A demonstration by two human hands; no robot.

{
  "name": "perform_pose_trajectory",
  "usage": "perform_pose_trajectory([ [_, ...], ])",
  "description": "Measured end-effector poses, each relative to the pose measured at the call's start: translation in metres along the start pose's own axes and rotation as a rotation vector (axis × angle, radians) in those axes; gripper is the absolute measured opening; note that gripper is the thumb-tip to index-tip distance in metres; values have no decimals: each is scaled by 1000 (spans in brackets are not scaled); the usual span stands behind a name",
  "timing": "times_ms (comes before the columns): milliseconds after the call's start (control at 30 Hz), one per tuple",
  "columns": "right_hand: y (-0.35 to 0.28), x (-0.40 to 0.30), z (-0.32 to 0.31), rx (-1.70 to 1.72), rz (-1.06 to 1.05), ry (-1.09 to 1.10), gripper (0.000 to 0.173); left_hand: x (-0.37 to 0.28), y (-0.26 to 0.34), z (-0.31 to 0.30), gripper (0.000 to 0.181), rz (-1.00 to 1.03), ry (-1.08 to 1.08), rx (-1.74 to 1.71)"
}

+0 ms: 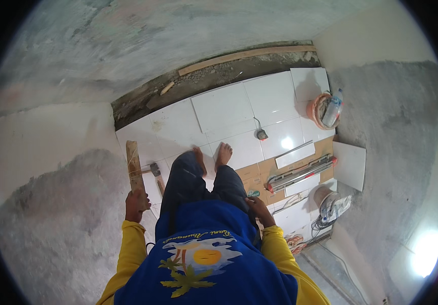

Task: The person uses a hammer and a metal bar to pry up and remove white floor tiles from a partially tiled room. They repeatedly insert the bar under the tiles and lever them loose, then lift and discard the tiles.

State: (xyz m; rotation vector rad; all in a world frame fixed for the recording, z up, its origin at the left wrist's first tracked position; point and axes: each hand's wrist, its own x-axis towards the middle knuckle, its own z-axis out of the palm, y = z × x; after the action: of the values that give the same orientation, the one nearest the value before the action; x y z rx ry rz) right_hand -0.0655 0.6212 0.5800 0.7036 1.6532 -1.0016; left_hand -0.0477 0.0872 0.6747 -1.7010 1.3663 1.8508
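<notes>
My left hand [138,204] grips the lower end of a rough wooden piece [133,164], with a thin string wound about it. Just right of the wood, a hammer [155,171] lies on the white tiles. My right hand [258,209] rests against my right thigh, its fingers partly hidden by the leg and shirt; nothing shows in it. Beyond my bare feet, a larger white tile [223,106] sits over the laid tiles, and a small dark tool with a cord or strap [261,134] lies to its right.
A bare mortar strip [211,82] with a long wooden board [245,57] runs along the far wall. At right are a bucket [314,110] with a plastic bottle, cut tile strips, a manual tile cutter [299,176] on cardboard, a leaning tile [349,164] and another bucket [322,196] beside coiled cable.
</notes>
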Motion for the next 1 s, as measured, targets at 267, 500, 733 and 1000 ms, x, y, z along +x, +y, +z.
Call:
perform_pose_trajectory([
  [267,-13,56,-7,-151,-45,42,63,41,45,24,26,-24,58,161],
  [500,-214,212,-3,-254,-242,315,33,232,88,63,51,216,22,686],
  [733,-425,565,-11,-898,-859,510,28,507,67,166,48,907,-97,1008],
  [1000,-594,846,-47,-1611,-1281,541,31,748,41,310,64,1410,-153,1088],
])
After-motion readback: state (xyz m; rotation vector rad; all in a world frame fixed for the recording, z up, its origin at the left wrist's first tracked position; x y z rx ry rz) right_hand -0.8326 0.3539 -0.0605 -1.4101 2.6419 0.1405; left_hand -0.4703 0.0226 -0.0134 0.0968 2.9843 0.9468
